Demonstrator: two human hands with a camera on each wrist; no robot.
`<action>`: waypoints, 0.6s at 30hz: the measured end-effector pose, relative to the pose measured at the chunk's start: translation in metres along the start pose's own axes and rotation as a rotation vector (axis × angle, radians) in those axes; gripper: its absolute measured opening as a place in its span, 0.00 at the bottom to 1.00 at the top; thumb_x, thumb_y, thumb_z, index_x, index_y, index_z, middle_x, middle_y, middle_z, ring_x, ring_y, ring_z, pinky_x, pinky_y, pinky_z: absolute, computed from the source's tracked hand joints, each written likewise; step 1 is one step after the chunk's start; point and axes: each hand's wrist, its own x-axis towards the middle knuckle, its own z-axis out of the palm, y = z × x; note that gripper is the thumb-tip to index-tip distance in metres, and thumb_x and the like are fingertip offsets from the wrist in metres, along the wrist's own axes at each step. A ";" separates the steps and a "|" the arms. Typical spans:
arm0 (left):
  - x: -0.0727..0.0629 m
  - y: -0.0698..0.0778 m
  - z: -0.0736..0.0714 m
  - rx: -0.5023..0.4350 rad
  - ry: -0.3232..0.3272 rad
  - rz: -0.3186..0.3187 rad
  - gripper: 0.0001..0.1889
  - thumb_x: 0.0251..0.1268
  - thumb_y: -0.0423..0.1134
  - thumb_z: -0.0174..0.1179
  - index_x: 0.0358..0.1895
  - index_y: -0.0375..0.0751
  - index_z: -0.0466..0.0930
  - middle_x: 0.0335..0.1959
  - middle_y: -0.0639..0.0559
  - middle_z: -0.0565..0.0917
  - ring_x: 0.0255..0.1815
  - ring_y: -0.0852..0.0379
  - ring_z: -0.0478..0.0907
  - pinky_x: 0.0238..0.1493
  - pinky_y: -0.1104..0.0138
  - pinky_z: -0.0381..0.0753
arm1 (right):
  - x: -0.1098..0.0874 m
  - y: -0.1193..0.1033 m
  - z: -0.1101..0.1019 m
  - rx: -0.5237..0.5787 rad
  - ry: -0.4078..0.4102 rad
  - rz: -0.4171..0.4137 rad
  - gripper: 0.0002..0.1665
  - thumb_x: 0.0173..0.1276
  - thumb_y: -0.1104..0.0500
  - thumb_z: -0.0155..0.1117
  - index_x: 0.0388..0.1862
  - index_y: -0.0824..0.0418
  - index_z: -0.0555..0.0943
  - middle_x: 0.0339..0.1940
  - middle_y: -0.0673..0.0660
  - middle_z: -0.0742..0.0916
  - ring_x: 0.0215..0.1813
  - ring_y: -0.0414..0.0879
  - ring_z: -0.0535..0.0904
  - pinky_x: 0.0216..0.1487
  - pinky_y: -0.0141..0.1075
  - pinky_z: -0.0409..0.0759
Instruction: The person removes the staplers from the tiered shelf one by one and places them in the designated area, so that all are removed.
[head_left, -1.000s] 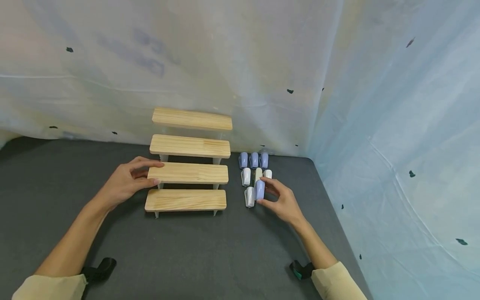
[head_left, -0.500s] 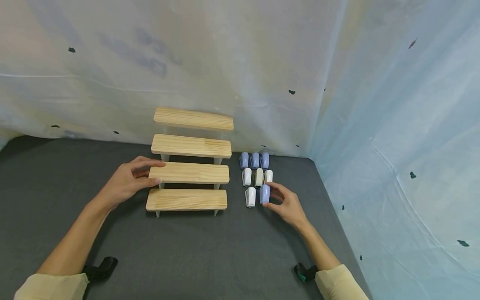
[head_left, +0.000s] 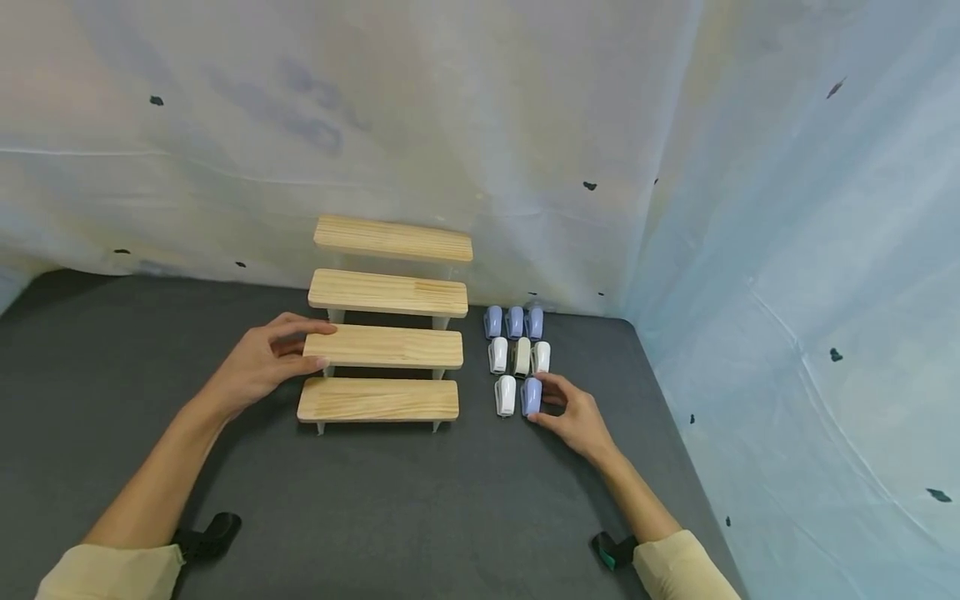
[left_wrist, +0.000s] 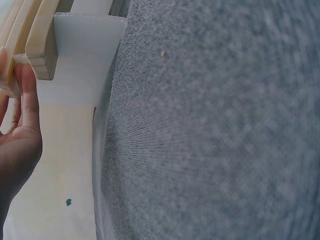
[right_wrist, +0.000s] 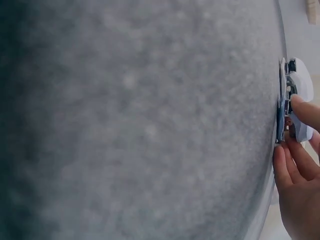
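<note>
A stepped wooden display stand (head_left: 386,346) with pale tiers stands at the back of the dark cloth. My left hand (head_left: 258,358) holds the left end of its second tier from the front, thumb on the near side and fingers beyond. The left wrist view shows those fingers against the board's end (left_wrist: 11,82). To the right, my right hand (head_left: 576,419) pinches a lilac mini stapler (head_left: 531,396) at the front of a small group. Beside it lies a white mini stapler (head_left: 506,396). In the right wrist view, the lilac stapler (right_wrist: 301,127) appears down at the cloth.
Behind those two lie a row of white (head_left: 498,355), cream (head_left: 521,357) and white (head_left: 541,357) staplers, then three lilac ones (head_left: 514,322). A pale plastic sheet (head_left: 540,150) hangs behind and along the right side. The dark cloth (head_left: 390,508) spreads out in front.
My right hand has shifted the lilac stapler slightly right and toward me, away from the white one and the cream one. My left hand stays on the stand.
</note>
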 end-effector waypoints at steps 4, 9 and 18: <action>-0.001 0.000 -0.001 0.018 0.004 -0.009 0.25 0.67 0.44 0.67 0.65 0.43 0.76 0.58 0.49 0.71 0.67 0.36 0.67 0.49 0.79 0.75 | 0.001 0.001 0.003 -0.014 -0.008 0.014 0.39 0.53 0.67 0.80 0.65 0.59 0.76 0.58 0.61 0.83 0.54 0.53 0.83 0.55 0.39 0.81; -0.002 0.001 -0.003 0.037 0.002 -0.019 0.25 0.67 0.46 0.67 0.66 0.45 0.76 0.59 0.50 0.71 0.68 0.36 0.67 0.50 0.80 0.73 | 0.003 0.002 0.005 -0.011 -0.018 0.018 0.40 0.53 0.68 0.80 0.65 0.61 0.75 0.58 0.61 0.83 0.55 0.52 0.83 0.55 0.37 0.81; -0.003 -0.003 -0.003 0.102 0.036 -0.015 0.25 0.66 0.46 0.67 0.65 0.46 0.77 0.61 0.50 0.72 0.58 0.49 0.72 0.48 0.75 0.76 | 0.006 0.000 -0.002 -0.127 -0.007 -0.057 0.36 0.57 0.60 0.79 0.64 0.63 0.76 0.55 0.58 0.85 0.54 0.51 0.83 0.53 0.40 0.82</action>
